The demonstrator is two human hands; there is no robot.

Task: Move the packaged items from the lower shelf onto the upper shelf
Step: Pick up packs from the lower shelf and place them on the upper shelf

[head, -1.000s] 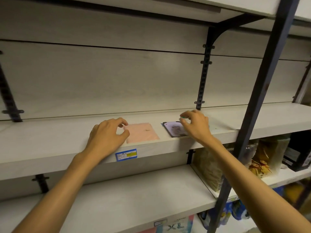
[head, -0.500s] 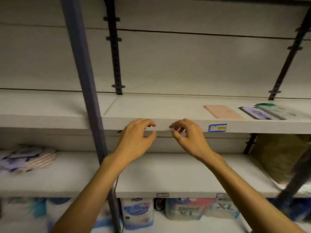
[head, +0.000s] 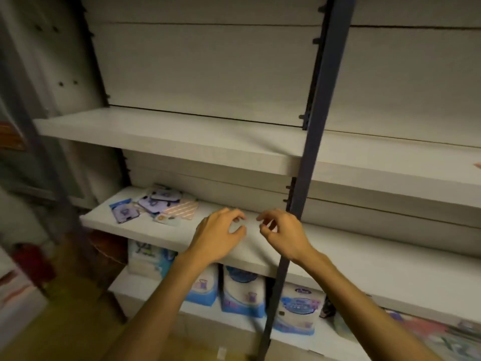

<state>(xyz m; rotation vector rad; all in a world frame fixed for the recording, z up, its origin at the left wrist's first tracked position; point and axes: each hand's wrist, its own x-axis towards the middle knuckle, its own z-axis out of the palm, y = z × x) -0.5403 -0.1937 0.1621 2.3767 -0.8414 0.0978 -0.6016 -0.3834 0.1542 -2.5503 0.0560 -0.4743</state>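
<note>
A small heap of flat packaged items (head: 156, 207), purple, blue and pink-striped, lies at the left end of the lower shelf (head: 364, 259). Above it runs the upper shelf (head: 182, 142), bare in this stretch; a pink corner of a packet (head: 477, 165) shows at its far right edge. My left hand (head: 218, 235) and my right hand (head: 283, 233) hover side by side over the lower shelf's front, right of the heap, fingers loosely curled and holding nothing.
A dark metal upright (head: 307, 178) stands just right of my right hand, in front of the shelves. Large blue-and-white packs (head: 244, 293) fill the bottom shelf. A red object (head: 33, 261) sits on the floor at left.
The view has swung left and down: the heap of packets is now close to my hands. Both hands have dropped from the upper shelf's edge to the lower shelf, still empty.
</note>
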